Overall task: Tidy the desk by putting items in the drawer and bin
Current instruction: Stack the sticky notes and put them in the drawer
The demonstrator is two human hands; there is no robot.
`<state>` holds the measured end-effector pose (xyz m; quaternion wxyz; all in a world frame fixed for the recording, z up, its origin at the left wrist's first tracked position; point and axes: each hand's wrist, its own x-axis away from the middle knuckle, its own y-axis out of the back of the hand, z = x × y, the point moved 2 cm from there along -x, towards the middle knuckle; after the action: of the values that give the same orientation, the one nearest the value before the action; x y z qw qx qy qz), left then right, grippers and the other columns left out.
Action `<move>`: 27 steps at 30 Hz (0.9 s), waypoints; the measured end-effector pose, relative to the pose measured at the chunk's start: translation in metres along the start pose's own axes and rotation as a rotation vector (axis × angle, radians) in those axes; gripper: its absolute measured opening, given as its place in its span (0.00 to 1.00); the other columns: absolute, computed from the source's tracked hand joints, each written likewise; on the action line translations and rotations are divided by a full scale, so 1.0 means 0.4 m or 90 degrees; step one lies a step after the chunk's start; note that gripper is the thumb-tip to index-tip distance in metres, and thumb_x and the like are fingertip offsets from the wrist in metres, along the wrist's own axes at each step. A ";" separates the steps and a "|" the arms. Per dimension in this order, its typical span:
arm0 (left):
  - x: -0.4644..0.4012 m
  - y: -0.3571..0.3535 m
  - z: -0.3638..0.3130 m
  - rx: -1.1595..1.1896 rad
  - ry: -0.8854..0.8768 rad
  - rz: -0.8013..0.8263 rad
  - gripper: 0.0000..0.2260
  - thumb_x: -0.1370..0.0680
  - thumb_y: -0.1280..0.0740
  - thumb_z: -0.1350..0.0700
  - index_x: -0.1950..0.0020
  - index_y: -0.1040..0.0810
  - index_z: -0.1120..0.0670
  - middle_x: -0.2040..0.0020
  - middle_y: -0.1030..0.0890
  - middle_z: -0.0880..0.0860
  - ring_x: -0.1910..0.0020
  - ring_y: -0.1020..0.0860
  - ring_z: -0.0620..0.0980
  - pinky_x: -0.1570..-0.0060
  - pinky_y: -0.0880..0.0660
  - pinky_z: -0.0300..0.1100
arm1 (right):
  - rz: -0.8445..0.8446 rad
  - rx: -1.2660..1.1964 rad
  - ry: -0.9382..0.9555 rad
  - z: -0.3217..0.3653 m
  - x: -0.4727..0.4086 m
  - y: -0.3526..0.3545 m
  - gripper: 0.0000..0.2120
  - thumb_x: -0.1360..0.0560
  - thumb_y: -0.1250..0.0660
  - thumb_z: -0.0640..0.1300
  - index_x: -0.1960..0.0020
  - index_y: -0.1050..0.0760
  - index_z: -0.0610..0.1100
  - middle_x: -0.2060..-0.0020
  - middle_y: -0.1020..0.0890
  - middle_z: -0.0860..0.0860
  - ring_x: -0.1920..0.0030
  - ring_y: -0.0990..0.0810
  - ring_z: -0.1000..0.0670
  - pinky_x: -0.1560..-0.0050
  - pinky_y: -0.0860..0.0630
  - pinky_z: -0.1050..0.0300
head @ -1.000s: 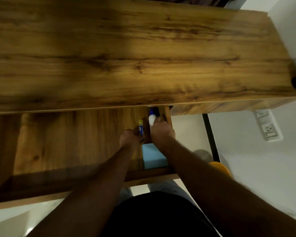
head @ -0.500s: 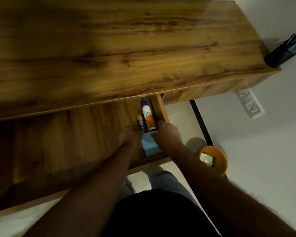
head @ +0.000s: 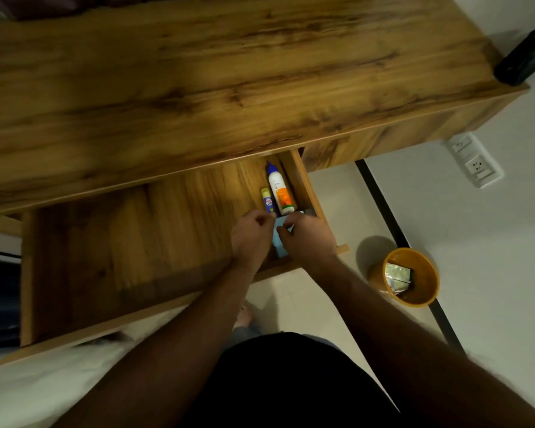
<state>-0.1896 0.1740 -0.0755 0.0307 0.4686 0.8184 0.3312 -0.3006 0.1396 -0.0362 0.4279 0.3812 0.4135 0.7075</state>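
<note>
A person's left hand (head: 251, 234) and right hand (head: 310, 239) reach into the open drawer (head: 130, 251) beneath the wooden worktop (head: 217, 75); both sets of fingers are curled over a light blue pad (head: 279, 242) lying at the drawer's right end, though whether either grip actually holds it cannot be told. Just beyond lie a white glue bottle (head: 278, 189) and a small glue stick (head: 267, 200), side by side; an orange bin (head: 410, 276) stands on the floor to the right, wrappers inside.

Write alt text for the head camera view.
Both hands, left hand and right hand, reach over a light blue pad in the open wooden drawer, beside a white glue bottle; an orange bin stands on the floor.
</note>
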 end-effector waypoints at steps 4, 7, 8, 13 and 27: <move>0.066 -0.016 -0.040 0.026 -0.050 -0.003 0.11 0.22 0.34 0.51 0.49 0.18 0.56 0.53 0.16 0.52 0.55 0.21 0.47 0.61 0.29 0.35 | -0.040 -0.063 -0.065 -0.048 0.053 0.015 0.11 0.23 0.38 0.52 0.50 0.20 0.48 0.58 0.17 0.50 0.60 0.19 0.49 0.58 0.20 0.54; 0.112 -0.042 -0.060 0.053 -0.043 0.021 0.09 0.23 0.33 0.51 0.51 0.17 0.56 0.55 0.16 0.53 0.54 0.20 0.50 0.57 0.29 0.39 | -0.075 -0.129 -0.111 -0.099 0.106 0.029 0.09 0.25 0.36 0.49 0.52 0.20 0.47 0.59 0.16 0.47 0.59 0.18 0.45 0.58 0.21 0.51; 0.131 -0.052 -0.064 0.059 -0.042 0.033 0.09 0.23 0.33 0.51 0.52 0.17 0.56 0.55 0.16 0.52 0.55 0.20 0.50 0.56 0.28 0.39 | -0.082 -0.149 -0.123 -0.120 0.129 0.031 0.09 0.26 0.36 0.48 0.52 0.20 0.46 0.59 0.16 0.47 0.58 0.18 0.44 0.57 0.21 0.51; 0.238 -0.104 -0.060 0.083 -0.116 0.142 0.08 0.24 0.32 0.51 0.52 0.17 0.55 0.57 0.17 0.49 0.56 0.20 0.47 0.52 0.22 0.45 | -0.106 -0.238 -0.194 -0.219 0.246 0.009 0.08 0.25 0.35 0.47 0.52 0.20 0.44 0.62 0.18 0.49 0.62 0.20 0.47 0.61 0.26 0.57; 0.451 -0.130 0.157 -0.167 -0.144 0.560 0.05 0.25 0.31 0.47 0.53 0.23 0.46 0.56 0.19 0.48 0.52 0.19 0.51 0.51 0.20 0.51 | -0.071 -0.474 -0.613 -0.350 0.693 -0.240 0.09 0.28 0.32 0.52 0.54 0.23 0.47 0.58 0.17 0.47 0.55 0.17 0.44 0.51 0.19 0.43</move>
<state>-0.3066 0.3305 -0.1072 0.0356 0.7960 0.4851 0.3602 -0.4928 0.3865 -0.1236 0.7077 0.4610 -0.0819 0.5291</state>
